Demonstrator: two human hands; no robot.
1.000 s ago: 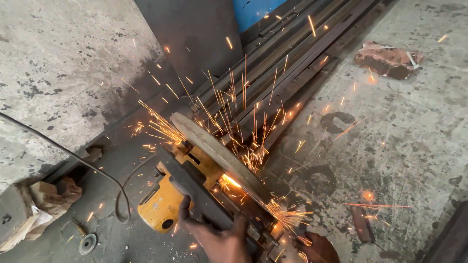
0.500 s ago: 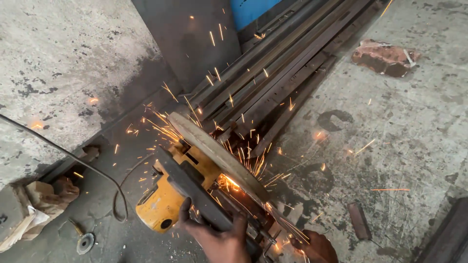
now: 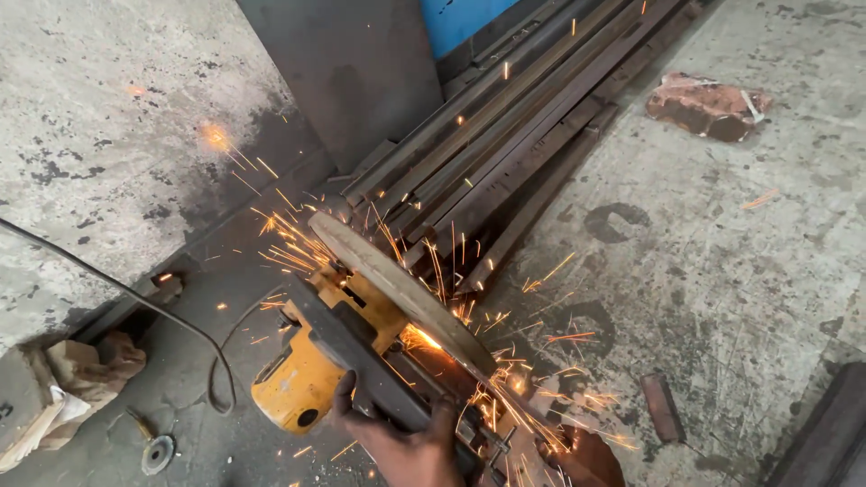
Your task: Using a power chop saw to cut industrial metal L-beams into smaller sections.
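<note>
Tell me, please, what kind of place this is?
Probably a metal workshop: a yellow chop saw throws sparks, long steel bars lie stacked on the stained concrete floor, and the left hand grips the saw's handle.

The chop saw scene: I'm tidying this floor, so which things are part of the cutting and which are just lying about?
In use:
- yellow chop saw
- cutting disc
- left hand on the saw's handle
- right hand near the sparks
- metal bars
- power cable

Lying about:
- broken brick
- short metal offcut
- crumpled paper
- small disc
</note>
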